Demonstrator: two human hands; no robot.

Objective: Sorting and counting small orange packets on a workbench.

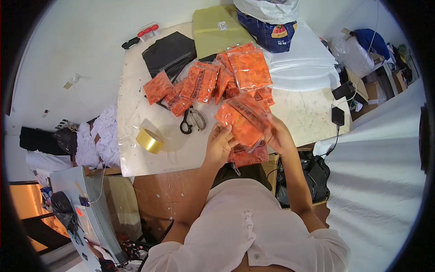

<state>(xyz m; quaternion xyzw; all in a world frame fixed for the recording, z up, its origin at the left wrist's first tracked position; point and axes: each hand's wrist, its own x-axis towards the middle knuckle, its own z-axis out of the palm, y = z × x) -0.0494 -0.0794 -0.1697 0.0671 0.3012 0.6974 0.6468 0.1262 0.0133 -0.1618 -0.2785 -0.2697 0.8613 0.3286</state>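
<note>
Both hands hold one orange plastic packet [242, 120] above the near edge of the white table [136, 104]. My left hand [219, 144] grips its lower left side, and my right hand [277, 134] grips its right side. Another orange packet [248, 156] lies just under the hands at the table's edge. A pile of several similar orange packets [213, 81] spreads over the table's middle, with one large packet [249, 68] lying on top.
Black scissors [191, 120] and a roll of yellowish tape [149, 140] lie left of the hands. A black sheet [168, 52], an olive envelope [216, 28], a blue sack [267, 29] and stacked white sheets [303, 63] sit at the far side. A black bag [312, 174] sits on the floor.
</note>
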